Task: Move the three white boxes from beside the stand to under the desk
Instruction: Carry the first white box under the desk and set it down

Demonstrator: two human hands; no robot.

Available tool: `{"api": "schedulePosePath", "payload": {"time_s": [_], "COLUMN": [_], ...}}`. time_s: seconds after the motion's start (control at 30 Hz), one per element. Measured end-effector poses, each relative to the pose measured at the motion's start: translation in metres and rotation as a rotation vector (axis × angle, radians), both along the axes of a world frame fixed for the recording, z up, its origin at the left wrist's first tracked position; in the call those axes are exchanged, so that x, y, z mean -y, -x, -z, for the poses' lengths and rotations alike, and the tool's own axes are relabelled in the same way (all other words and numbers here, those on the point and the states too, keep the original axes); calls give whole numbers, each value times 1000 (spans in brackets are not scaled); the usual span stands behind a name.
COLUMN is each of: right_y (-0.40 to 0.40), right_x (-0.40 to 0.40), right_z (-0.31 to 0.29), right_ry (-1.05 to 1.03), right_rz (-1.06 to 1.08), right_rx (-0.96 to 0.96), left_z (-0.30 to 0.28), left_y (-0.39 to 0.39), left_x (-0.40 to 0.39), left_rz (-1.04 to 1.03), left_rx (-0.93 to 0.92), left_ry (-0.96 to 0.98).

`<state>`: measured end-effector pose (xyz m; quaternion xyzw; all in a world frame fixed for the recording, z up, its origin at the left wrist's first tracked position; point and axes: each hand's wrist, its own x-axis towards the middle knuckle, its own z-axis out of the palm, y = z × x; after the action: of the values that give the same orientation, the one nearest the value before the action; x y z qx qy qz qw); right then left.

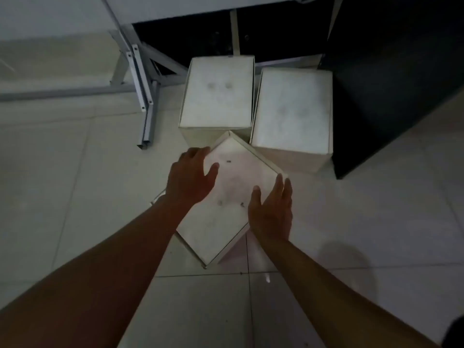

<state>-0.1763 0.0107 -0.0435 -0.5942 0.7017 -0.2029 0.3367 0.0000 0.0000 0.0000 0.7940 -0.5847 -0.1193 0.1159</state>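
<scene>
My left hand [189,175] and right hand [272,210] flank the near box [231,197], turned cornerwise, its far corner touching two boxes [218,94] beyond.

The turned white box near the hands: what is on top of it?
Both hands: left hand, right hand rest on the turned box. A few small dark specks show; the surface beneath the hands is hidden.

We see a pale tiled floor [75,197] with thin grout lines, dimly lit. At upper left a grey metal frame [140,79] stands on it, its bars bolted together. A dark cabinet [391,71] fills the upper right. Between them lies deep shadow, crossed by one pale upright leg [234,31].
</scene>
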Motion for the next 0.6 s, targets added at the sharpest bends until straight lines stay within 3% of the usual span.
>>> {"api": "schedulePosePath", "payload": {"time_s": [0.17,0.33,0.6], "right_y": [-18,-29,-33], "right_x": [-12,-12,-13], "right_z": [30,48,65], "right_ry": [-70,-112,-170], "right_rz": [175,299,375], "right_rx": [169,370,479], "left_z": [35,63,76], "left_y": [-23,-34,-37], "left_x": [1,2,-6], "left_rz": [-92,-227,-275], "left_rx": [38,-78,-73], "left_ry": [-93,-237,-158]}}
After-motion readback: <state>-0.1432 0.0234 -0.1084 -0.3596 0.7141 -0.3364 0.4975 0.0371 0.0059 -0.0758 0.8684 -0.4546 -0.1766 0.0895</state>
